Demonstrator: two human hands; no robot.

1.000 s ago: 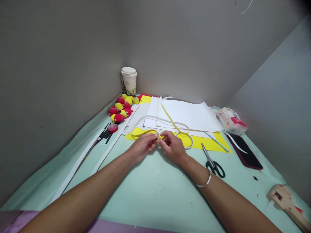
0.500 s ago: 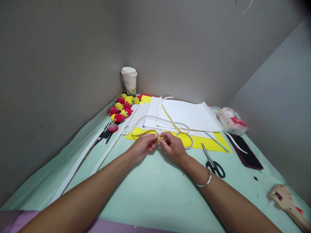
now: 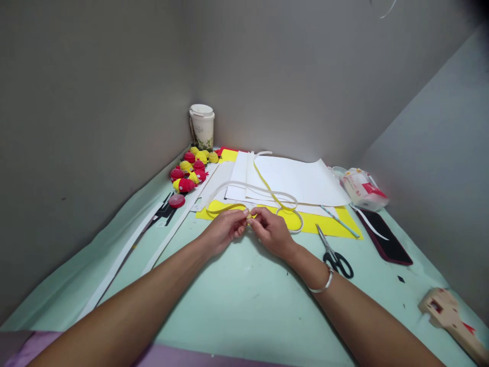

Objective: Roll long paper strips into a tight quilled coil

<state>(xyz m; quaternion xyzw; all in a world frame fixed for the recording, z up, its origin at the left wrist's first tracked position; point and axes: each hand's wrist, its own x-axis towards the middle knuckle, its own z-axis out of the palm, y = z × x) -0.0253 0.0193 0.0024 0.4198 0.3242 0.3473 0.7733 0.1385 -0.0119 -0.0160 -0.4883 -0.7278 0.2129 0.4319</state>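
My left hand (image 3: 228,230) and my right hand (image 3: 270,232) meet fingertip to fingertip over the middle of the table, both pinched closed. Between them they grip a long paper strip (image 3: 263,179), yellow on one face and white on the other. Its free length loops away behind my hands and curls over the paper sheets. The bit right at my fingertips is small and mostly covered by my fingers. Under the loops lies a yellow sheet (image 3: 346,230), and white sheets (image 3: 298,176) are stacked behind it.
Scissors (image 3: 333,255), a patterned pencil (image 3: 340,221), a phone (image 3: 385,237), a tissue pack (image 3: 362,187) and a glue gun (image 3: 445,311) lie to the right. Leftward are red and yellow paper figures (image 3: 185,184), a round red container (image 3: 177,200), white strips (image 3: 126,260) and a lidded cup (image 3: 202,126).
Almost nothing differs. The whole view shifts very slightly, while both hands keep the same pinch on the strip.
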